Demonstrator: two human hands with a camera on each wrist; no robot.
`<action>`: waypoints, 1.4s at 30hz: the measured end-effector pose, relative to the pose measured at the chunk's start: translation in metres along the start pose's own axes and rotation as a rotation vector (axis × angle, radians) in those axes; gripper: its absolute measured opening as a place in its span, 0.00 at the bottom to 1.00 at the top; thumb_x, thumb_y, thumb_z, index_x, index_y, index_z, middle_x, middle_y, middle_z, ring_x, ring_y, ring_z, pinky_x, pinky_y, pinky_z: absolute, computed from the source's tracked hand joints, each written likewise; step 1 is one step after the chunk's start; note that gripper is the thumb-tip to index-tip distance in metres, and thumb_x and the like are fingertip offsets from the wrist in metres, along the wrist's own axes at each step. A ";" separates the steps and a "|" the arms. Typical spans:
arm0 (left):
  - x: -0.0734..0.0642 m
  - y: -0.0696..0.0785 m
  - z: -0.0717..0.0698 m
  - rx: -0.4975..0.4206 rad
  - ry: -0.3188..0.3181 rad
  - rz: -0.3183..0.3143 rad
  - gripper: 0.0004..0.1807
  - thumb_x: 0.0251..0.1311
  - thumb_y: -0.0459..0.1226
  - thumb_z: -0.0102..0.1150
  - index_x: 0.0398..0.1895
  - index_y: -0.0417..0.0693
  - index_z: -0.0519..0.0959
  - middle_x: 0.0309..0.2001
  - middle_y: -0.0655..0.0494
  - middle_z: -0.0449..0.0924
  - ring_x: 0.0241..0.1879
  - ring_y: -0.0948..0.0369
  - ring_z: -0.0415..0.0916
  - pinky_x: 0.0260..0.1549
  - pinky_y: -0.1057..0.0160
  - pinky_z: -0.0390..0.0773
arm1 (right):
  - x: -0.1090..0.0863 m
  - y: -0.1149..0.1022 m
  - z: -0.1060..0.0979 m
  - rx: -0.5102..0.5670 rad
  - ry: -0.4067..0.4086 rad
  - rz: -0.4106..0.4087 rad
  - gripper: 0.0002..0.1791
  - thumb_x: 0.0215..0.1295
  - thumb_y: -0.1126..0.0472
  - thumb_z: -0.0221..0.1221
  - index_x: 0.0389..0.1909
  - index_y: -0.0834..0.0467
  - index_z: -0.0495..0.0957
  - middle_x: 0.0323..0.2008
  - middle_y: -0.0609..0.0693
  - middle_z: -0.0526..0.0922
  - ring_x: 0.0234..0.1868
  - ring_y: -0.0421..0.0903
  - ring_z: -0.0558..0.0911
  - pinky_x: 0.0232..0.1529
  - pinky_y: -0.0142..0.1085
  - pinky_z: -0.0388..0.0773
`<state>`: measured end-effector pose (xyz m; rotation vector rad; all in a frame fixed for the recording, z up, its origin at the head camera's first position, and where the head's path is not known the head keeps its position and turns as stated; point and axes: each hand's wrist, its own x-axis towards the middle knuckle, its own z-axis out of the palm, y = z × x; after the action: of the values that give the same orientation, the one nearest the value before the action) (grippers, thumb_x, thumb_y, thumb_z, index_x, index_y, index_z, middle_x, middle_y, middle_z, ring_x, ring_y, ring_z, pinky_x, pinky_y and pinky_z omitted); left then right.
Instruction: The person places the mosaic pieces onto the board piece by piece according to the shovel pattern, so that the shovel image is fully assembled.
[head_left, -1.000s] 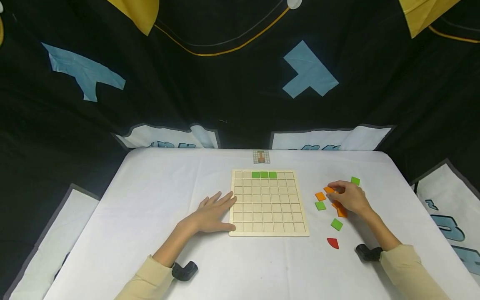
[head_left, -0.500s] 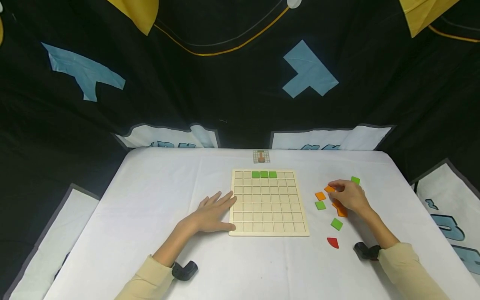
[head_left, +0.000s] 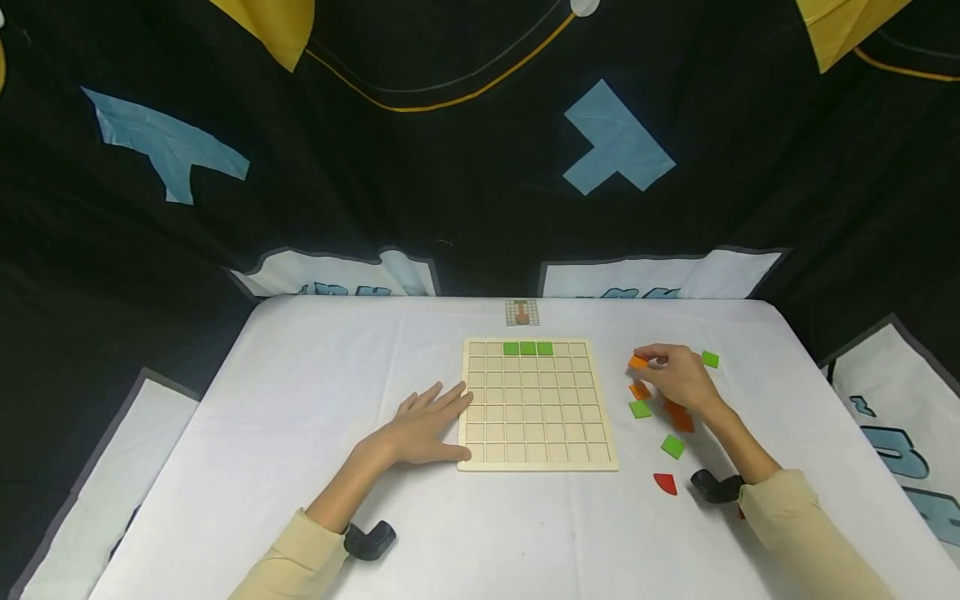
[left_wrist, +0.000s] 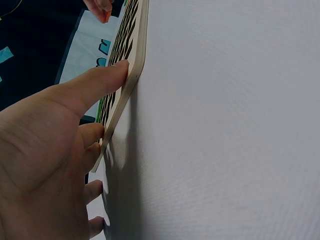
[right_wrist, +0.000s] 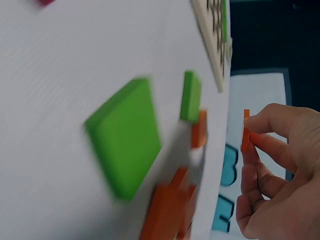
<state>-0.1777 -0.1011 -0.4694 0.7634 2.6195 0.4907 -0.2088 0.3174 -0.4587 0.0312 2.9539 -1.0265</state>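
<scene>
An orange square tile [head_left: 637, 362] is sitting at the fingertips of the right hand [head_left: 681, 379], which is pinching it between thumb and fingers. From the head view I am seeing mostly its flat face; the right wrist view is showing its thin edge, and there the tile is standing out against the backdrop, clear of the table [head_left: 525, 533]. It is lying at the hand's forward end, well away from the palm, on the side nearer the grid board [head_left: 538, 412].

Just below the pinched piece, a second orange tile [head_left: 640, 391] is lying near a loose green tile [head_left: 641, 409]. More orange pieces [head_left: 680, 418] are resting partly under the hand; the right wrist view is showing them overlapping, which the head view is partly hiding. Another green tile [head_left: 672, 447] and a red quarter-circle piece [head_left: 665, 484] are lying closer to the person, and one more green piece [head_left: 710, 359] beyond the wrist.

The left hand [head_left: 429, 427] is spreading its fingers at the board's left edge. The left wrist view is revealing the thumb touching the board's rim. Three green squares [head_left: 528, 348] are filling cells in the far row, and a small patterned card [head_left: 522, 313] is lying just beyond.
</scene>
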 end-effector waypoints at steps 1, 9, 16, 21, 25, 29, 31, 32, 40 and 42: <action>0.000 0.000 0.000 0.001 0.000 -0.001 0.50 0.59 0.61 0.61 0.79 0.49 0.56 0.80 0.53 0.46 0.77 0.42 0.38 0.69 0.34 0.40 | 0.001 -0.003 0.001 0.004 -0.005 -0.006 0.20 0.64 0.62 0.64 0.56 0.66 0.81 0.55 0.65 0.80 0.56 0.63 0.73 0.40 0.45 0.80; -0.001 -0.001 0.000 -0.005 0.004 0.000 0.50 0.59 0.60 0.62 0.79 0.49 0.56 0.79 0.52 0.46 0.77 0.42 0.38 0.69 0.34 0.40 | 0.012 -0.025 0.012 0.056 -0.045 -0.133 0.19 0.65 0.64 0.62 0.57 0.64 0.81 0.57 0.62 0.80 0.58 0.63 0.73 0.52 0.55 0.73; -0.002 0.000 0.000 -0.007 0.005 0.002 0.50 0.59 0.61 0.62 0.79 0.48 0.56 0.79 0.52 0.46 0.77 0.42 0.39 0.69 0.34 0.40 | 0.023 -0.048 0.027 0.115 -0.059 -0.248 0.18 0.64 0.66 0.61 0.55 0.64 0.82 0.55 0.58 0.82 0.58 0.60 0.75 0.60 0.56 0.68; -0.001 -0.002 0.001 -0.005 0.009 0.004 0.50 0.59 0.61 0.61 0.79 0.49 0.56 0.79 0.52 0.46 0.77 0.42 0.38 0.69 0.34 0.40 | 0.028 -0.061 0.039 0.129 -0.078 -0.305 0.18 0.62 0.68 0.61 0.54 0.64 0.83 0.53 0.58 0.83 0.56 0.60 0.77 0.58 0.56 0.71; 0.000 -0.003 0.002 0.002 0.010 0.005 0.50 0.59 0.62 0.61 0.79 0.50 0.56 0.79 0.53 0.46 0.77 0.42 0.38 0.69 0.34 0.40 | 0.034 -0.068 0.051 0.132 -0.123 -0.325 0.18 0.63 0.68 0.62 0.54 0.65 0.83 0.53 0.59 0.83 0.57 0.61 0.78 0.56 0.54 0.74; 0.000 -0.004 0.003 0.004 0.010 0.009 0.50 0.59 0.62 0.61 0.79 0.50 0.56 0.79 0.53 0.46 0.77 0.42 0.38 0.69 0.34 0.40 | 0.039 -0.074 0.062 0.128 -0.170 -0.338 0.18 0.63 0.68 0.63 0.54 0.66 0.82 0.54 0.61 0.82 0.57 0.63 0.78 0.56 0.54 0.76; 0.000 -0.004 0.003 0.004 0.011 0.012 0.50 0.59 0.62 0.61 0.79 0.49 0.56 0.79 0.53 0.46 0.77 0.42 0.38 0.69 0.33 0.40 | 0.041 -0.077 0.066 0.122 -0.186 -0.338 0.18 0.62 0.68 0.63 0.54 0.66 0.82 0.54 0.61 0.82 0.58 0.62 0.78 0.57 0.53 0.75; 0.000 -0.004 0.003 0.004 0.010 0.012 0.50 0.59 0.62 0.61 0.79 0.49 0.56 0.79 0.53 0.46 0.77 0.42 0.38 0.69 0.33 0.40 | 0.042 -0.078 0.069 0.119 -0.194 -0.338 0.18 0.62 0.68 0.63 0.54 0.66 0.82 0.54 0.61 0.82 0.59 0.61 0.77 0.58 0.53 0.75; 0.000 -0.003 0.002 0.002 0.002 0.007 0.50 0.59 0.62 0.60 0.79 0.50 0.55 0.80 0.53 0.45 0.77 0.43 0.37 0.69 0.34 0.39 | 0.049 -0.089 0.079 0.113 -0.241 -0.324 0.18 0.60 0.69 0.64 0.53 0.66 0.83 0.52 0.59 0.83 0.58 0.57 0.78 0.59 0.50 0.73; 0.000 -0.003 0.002 -0.003 0.003 0.004 0.50 0.59 0.61 0.60 0.79 0.50 0.55 0.80 0.53 0.45 0.77 0.43 0.37 0.69 0.35 0.39 | 0.050 -0.090 0.082 0.105 -0.247 -0.315 0.18 0.60 0.69 0.63 0.53 0.65 0.83 0.52 0.58 0.84 0.58 0.55 0.78 0.59 0.49 0.74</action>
<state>-0.1779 -0.1032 -0.4721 0.7681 2.6198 0.4967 -0.2605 0.1969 -0.4684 -0.5343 2.7306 -1.1208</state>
